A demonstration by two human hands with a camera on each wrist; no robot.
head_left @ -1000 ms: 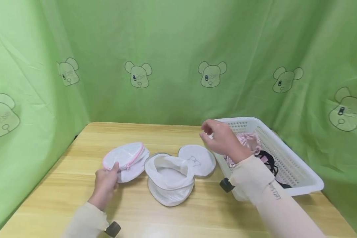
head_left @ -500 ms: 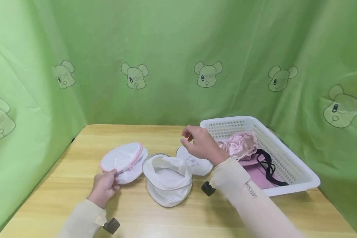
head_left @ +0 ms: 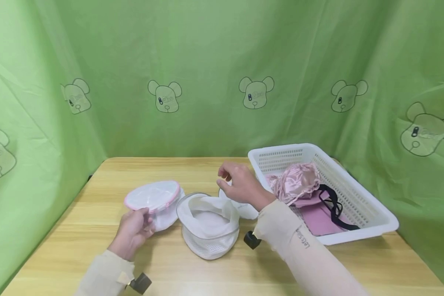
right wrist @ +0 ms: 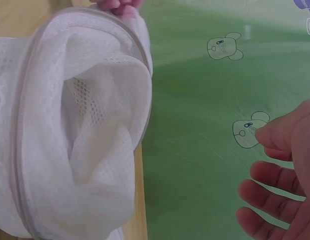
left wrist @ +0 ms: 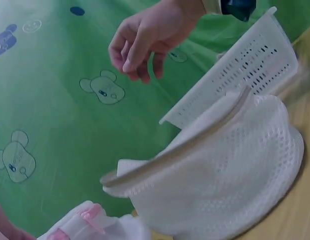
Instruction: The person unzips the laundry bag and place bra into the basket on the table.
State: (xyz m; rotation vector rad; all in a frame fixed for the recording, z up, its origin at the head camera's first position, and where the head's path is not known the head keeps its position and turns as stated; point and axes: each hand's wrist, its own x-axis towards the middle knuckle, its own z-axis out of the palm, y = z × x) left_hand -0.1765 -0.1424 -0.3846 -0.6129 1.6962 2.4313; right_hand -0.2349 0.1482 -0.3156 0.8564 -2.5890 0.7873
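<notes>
My left hand [head_left: 131, 232] pinches the near edge of a white mesh laundry bag with pink trim [head_left: 153, 195]; its zipper pull shows in the left wrist view. Beside it, a second laundry bag [head_left: 209, 244], white with grey trim, stands with its mouth open on the table. The round lid [head_left: 248, 210] of that second bag is folded back to the right, partly hidden behind my right arm. Above this lid hovers my right hand [head_left: 240, 183], fingers loosely curled and holding nothing. In the right wrist view its fingers [right wrist: 270, 197] are apart, well away from the open bag.
A white perforated plastic basket [head_left: 370, 236] stands at the right of the wooden table [head_left: 192, 279]. Inside lie a shiny pink satin pouch [head_left: 301, 181], flat pink cloth [head_left: 320, 220] and a black strap [head_left: 333, 205]. Green curtain [head_left: 211, 45] hangs behind and at both sides.
My right hand has moved left from the basket's edge to over the folded-back lid, uncovering the basket's contents. The pink-trimmed bag has tilted slightly in my left hand.
</notes>
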